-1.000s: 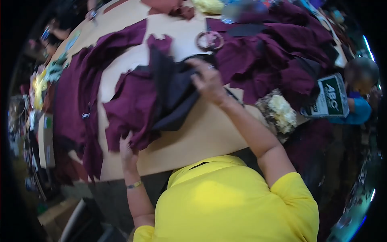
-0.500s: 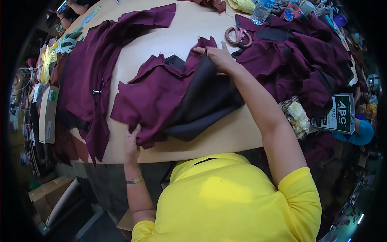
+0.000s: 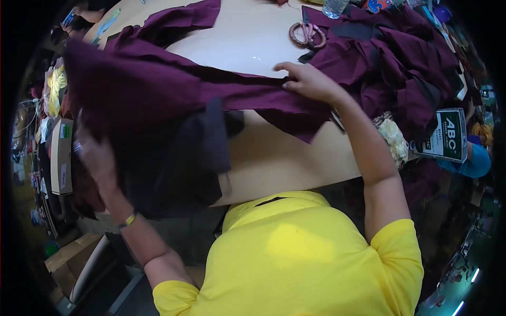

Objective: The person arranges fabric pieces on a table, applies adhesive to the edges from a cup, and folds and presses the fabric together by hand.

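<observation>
A maroon garment with a dark lining [image 3: 211, 87] is stretched across the left and middle of the table, blurred at its left end. My right hand [image 3: 311, 81] pinches its upper edge between thumb and fingers, the index finger pointing left. At the garment's left end is my left hand [image 3: 95, 152], smeared by motion, its fingers not clear. The dark lining [image 3: 174, 163] hangs over the table's front edge. Behind it, another maroon piece [image 3: 184, 18] lies at the back left.
Scissors with wrapped handles [image 3: 307, 36] lie at the back. A maroon cloth pile [image 3: 390, 68], a water bottle [image 3: 334, 7], an ABC package [image 3: 445, 136] and a pale fibrous bundle [image 3: 392, 139] are right. A long box [image 3: 61, 156] stands left. A person's arm [image 3: 89, 16] shows back left.
My left hand has swung left and slightly up, spreading the garment leftward over the piece there. My right hand has moved a little right and down, still at the cloth.
</observation>
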Tool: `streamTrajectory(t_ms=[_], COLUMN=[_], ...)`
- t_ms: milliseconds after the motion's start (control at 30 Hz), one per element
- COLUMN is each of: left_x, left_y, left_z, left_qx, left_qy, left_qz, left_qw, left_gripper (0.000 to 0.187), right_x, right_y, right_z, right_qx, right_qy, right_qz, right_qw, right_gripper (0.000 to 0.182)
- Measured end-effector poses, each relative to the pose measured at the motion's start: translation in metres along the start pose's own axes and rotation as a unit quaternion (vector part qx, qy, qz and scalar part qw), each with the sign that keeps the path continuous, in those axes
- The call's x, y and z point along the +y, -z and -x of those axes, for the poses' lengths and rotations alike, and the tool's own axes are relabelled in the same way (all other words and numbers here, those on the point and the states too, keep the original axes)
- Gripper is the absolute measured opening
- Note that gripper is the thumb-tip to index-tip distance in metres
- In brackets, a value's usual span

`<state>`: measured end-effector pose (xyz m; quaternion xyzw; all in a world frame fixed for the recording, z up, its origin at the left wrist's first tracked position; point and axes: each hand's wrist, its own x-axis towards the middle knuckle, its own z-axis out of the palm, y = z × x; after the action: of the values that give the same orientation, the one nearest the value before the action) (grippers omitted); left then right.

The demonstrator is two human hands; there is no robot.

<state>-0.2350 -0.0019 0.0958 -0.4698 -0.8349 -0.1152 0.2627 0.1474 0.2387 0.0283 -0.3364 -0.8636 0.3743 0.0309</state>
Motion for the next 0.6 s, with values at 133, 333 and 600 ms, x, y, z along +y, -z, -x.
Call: streamTrajectory(t_ms=[133,333,600], left_x=[0.091,0.212,0.172], left_y=[-0.004,-0.005,-0.049], left_z=[0.026,0.092,0.105], left_qx=[0.035,-0.174,-0.195], left_qy=[-0.136,-0.348,-0.343], left_qz=[0.129,0.322,0.262], left_qw=[0.982,0.863,0.881], left_gripper=[0.048,0.05,0.008], right_x=[0.0,0.006,0.033], right_y=[-0.043,-0.092,-0.1], right_z=[0.027,0.051,0.046], right_qx=[0.266,0.188,0.248], right_qy=[0.084,0.077,0.146], right_qz=[0.217,0.2,0.246], right_qw=[0.936,0.959,0.926], right_gripper=[0.043,0.055,0.054])
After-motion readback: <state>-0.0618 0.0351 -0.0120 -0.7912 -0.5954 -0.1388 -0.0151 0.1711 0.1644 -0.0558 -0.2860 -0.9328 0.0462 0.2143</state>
